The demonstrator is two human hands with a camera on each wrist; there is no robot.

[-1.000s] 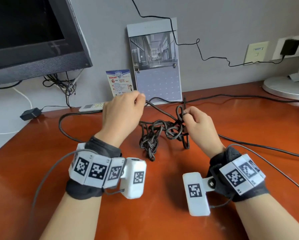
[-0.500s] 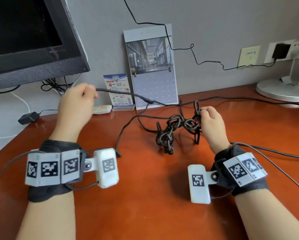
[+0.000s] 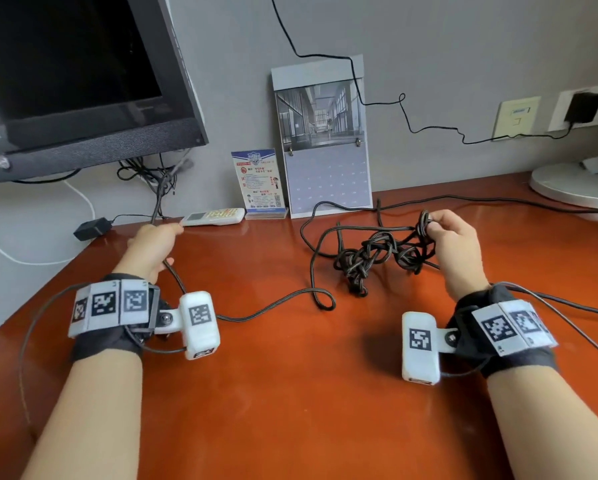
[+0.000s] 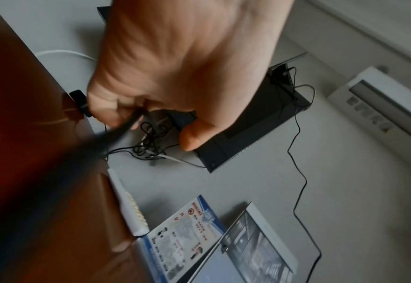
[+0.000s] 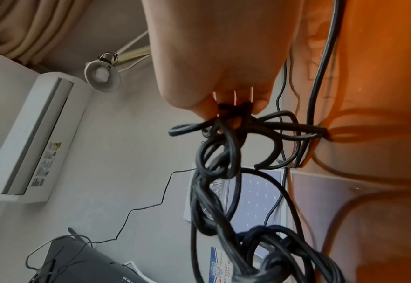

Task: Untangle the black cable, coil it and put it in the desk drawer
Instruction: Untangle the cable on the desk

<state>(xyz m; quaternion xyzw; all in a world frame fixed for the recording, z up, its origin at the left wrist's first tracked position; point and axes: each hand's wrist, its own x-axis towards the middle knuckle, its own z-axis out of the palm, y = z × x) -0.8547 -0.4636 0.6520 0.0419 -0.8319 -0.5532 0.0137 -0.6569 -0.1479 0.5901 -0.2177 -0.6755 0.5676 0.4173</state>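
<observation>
At the far left a dark monitor (image 3: 72, 74) is seen above the tabletop (image 3: 290, 393), with a small black adapter (image 3: 91, 229) beneath it against the wall. The left hand (image 3: 152, 247) is held out towards the back left edge, and its grip is clenched on one free run of the black cable (image 3: 377, 254); the blurred strand is seen passing through the curled fingers (image 4: 103, 107) in the left wrist view. From that hand the cable is trailed across the tabletop in a loose curve towards the middle, below a white remote (image 3: 214, 216), a small card (image 3: 259, 180) and a calendar (image 3: 323, 140) leaned against the wall. Further right the knotted mass of the cable is partly lifted clear of the tabletop. The right hand (image 3: 453, 244) is closed on loops at the top of that knot, pinched at the fingertips (image 5: 260, 105).

The untangling step is judged to be in hand; coiling and stowing are not yet begun, and no drawer is shown. For the next move, the freed run would need to be fed back through the remaining loops while the knot is kept steady, with slack given rather than tension, since hard pulling could tighten it.
</observation>
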